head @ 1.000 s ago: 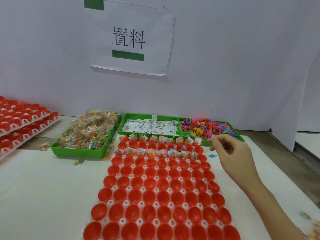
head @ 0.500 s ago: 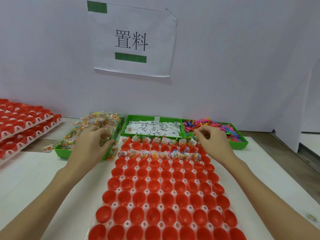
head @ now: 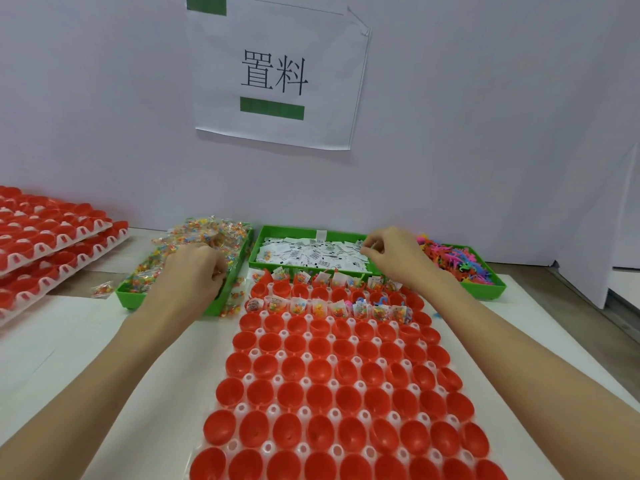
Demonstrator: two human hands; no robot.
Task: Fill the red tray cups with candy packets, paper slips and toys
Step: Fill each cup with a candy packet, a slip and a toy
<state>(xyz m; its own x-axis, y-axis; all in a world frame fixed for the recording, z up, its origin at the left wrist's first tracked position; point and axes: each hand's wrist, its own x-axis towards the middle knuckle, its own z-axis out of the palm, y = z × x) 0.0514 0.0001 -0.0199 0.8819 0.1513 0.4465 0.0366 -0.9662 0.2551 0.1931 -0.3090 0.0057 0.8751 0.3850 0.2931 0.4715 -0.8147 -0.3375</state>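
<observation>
At bench's far edge, both hands now over bins — left hand (head: 194, 271) curled into candy packets (head: 194, 244), right hand (head: 394, 254) pinching at paper slips (head: 311, 254); red tray (head: 332, 375) mostly unfilled, next row pending.

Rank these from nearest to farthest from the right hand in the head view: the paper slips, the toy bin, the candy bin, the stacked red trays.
From the right hand:
1. paper slips, at its fingertips, centre bin.
2. toy bin, just to its right.
3. candy bin, left, under the left hand.
4. stacked red trays, far left.
</observation>
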